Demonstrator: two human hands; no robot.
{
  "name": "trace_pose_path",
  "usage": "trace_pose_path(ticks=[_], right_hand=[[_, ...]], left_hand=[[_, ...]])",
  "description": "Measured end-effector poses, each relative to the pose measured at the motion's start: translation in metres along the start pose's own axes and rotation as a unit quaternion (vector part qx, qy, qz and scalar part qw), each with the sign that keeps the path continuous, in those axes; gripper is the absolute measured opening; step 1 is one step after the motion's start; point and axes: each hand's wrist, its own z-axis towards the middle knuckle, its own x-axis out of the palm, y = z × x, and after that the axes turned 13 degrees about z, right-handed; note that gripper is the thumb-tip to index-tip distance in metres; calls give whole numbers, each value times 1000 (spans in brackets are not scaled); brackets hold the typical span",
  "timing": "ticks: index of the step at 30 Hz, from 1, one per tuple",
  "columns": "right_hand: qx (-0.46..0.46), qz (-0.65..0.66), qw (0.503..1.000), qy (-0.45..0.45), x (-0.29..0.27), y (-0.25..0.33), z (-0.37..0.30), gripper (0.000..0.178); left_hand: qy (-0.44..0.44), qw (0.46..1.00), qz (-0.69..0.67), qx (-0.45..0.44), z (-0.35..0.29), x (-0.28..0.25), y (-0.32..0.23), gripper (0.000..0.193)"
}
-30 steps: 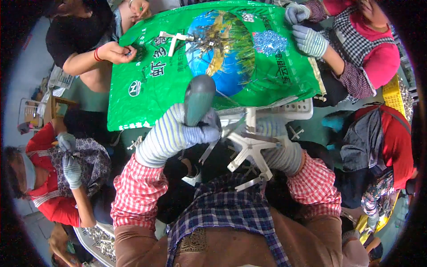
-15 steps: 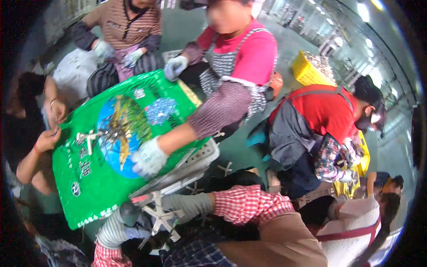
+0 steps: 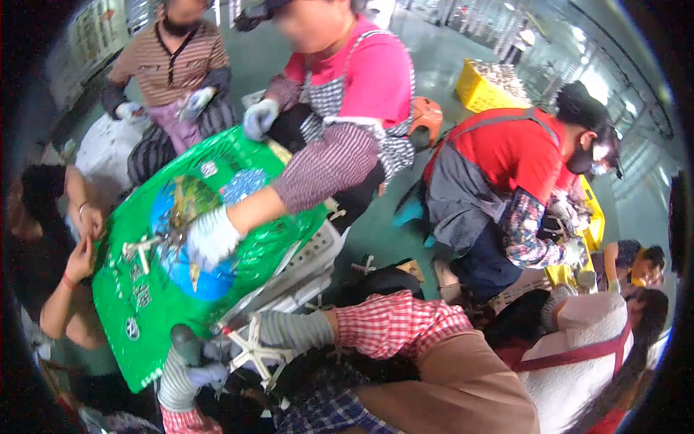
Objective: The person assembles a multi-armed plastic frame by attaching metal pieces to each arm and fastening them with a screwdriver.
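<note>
My left hand (image 3: 189, 377), in a grey striped glove, is closed at the lower left of the head view. A dark, rounded end (image 3: 186, 343) sticks up at it; whether this is a tool or part of the glove I cannot make out. My right hand (image 3: 269, 327), gloved alike, reaches in from the right and is closed at a white, star-like branched part (image 3: 254, 354) with several arms. The part hides most of its fingers. A small red tip (image 3: 228, 330) shows beside the part's upper end. Both sleeves are red-and-white checked.
A green plastic-covered surface (image 3: 119, 289) lies ahead over stacked white crates (image 3: 307, 271). On it are a white branched piece (image 3: 142, 249) and small blue pieces (image 3: 244, 185). A co-worker's gloved hand (image 3: 213, 239) reaches across. Other people sit around; a yellow crate (image 3: 477, 90) stands behind.
The view has shifted slightly. The co-worker's gloved hand has moved left and farther over the dark pile on the green surface. The white branched part stays at my hands, turned a little.
</note>
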Motion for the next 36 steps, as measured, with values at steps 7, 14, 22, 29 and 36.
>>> trace_pose_path(ticks=[7, 14, 22, 29, 36], right_hand=[[217, 273, 936, 47, -55, 50, 23, 49], [265, 361, 890, -87, -22, 38, 30, 40], [202, 228, 946, -114, -13, 37, 31, 36], [261, 274, 921, -98, -17, 29, 32, 43], [307, 449, 825, -154, 2, 21, 19, 37]], left_hand=[[39, 999, 17, -19, 17, -12, 2, 24], [-7, 997, -29, 73, 13, -27, 28, 21], [-321, 896, -222, 212, 0, -49, 32, 33], [-184, 748, -421, 479, -38, -71, 2, 40], [-162, 773, -445, 421, -23, -54, 1, 38]])
